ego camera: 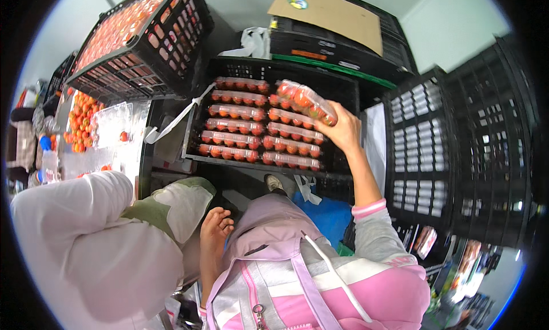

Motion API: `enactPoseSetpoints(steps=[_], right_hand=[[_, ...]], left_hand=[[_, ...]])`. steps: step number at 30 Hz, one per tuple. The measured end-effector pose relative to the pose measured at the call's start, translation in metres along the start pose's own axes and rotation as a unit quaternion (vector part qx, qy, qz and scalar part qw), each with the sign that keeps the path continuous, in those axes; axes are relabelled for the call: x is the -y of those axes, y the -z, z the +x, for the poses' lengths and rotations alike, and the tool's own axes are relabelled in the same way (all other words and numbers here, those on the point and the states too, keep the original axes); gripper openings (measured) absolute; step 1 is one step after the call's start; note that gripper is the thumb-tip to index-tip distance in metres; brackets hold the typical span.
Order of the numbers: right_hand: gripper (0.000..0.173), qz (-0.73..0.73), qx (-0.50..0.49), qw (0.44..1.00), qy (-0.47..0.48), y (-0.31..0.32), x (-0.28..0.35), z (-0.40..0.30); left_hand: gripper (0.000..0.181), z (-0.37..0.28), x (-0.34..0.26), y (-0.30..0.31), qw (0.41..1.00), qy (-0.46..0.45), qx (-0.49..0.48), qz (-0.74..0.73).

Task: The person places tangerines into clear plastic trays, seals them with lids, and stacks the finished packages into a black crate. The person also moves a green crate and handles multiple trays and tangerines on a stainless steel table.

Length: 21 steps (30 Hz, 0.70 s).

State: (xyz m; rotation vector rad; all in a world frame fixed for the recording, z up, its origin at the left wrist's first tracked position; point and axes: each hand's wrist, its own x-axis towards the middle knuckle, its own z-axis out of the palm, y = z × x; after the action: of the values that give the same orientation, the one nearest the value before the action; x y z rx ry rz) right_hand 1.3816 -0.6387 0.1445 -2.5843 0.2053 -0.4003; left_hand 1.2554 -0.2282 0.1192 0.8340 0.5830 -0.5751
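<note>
My right hand (343, 126) grips one end of a clear plastic punnet of tomatoes (305, 99), tilted above a black plastic crate (336, 156). Inside that crate, similar punnets (235, 112) stand on edge in two columns, the left one longer. The held punnet partly hides the far end of the right column. Near my lap, my left hand (216, 225) hangs with fingers loosely curled and nothing in it.
A slatted crate packed with tomato punnets (141, 68) stands at far left. Below it, loose tomatoes (81, 120) and empty clear punnets (112, 123) lie on a bright worktop. Cardboard (330, 17) covers stacked crates behind. Tall black crates (418, 150) rise at right. Another person (107, 253) sits close on my left.
</note>
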Motion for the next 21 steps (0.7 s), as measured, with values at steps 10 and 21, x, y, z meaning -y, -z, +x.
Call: enactPoseSetpoints(steps=[10,21], right_hand=[[0.057,-0.173,0.251,0.952,0.029,-0.183,-0.151,0.135],[0.063,-0.156,0.292,0.943,0.042,-0.225,-0.170,0.142]], left_hand=[[0.022,0.016,0.031,-0.026,0.980,-0.039,-0.187,-0.055],[0.018,0.031,0.047,-0.056,0.965,-0.029,-0.242,-0.094]])
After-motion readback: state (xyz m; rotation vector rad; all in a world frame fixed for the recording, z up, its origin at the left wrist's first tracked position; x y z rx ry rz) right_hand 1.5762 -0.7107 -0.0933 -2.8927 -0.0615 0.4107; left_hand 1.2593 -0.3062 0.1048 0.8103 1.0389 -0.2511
